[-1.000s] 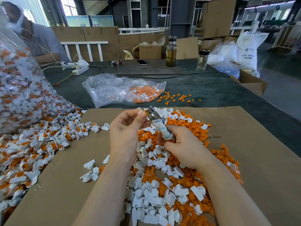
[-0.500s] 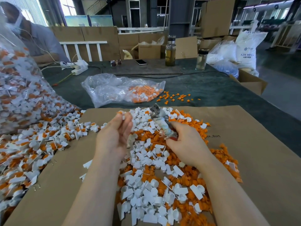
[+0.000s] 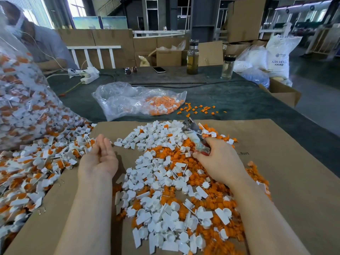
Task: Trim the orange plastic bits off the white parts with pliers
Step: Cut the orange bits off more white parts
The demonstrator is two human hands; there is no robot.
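Note:
My right hand (image 3: 219, 161) grips the taped handles of the pliers (image 3: 195, 135), whose metal jaws point up and away over the pile. My left hand (image 3: 100, 159) hovers palm up with straight fingers and holds nothing, just right of the untrimmed white-and-orange parts (image 3: 36, 162). Between my hands lies a heap of trimmed white parts (image 3: 165, 181) mixed with cut orange bits (image 3: 185, 159) on a sheet of brown cardboard (image 3: 276, 181).
A big clear bag of untrimmed parts (image 3: 20, 100) bulges at the left. A smaller plastic bag with orange bits (image 3: 139, 100) lies beyond the cardboard, loose orange bits (image 3: 200, 109) beside it. Two bottles (image 3: 192, 57), a phone and sunglasses stand farther back. A person sits at the far left.
My left hand has let go of the part it held at the pliers and swung left and down, opening palm up. My right hand with the pliers has drifted slightly right.

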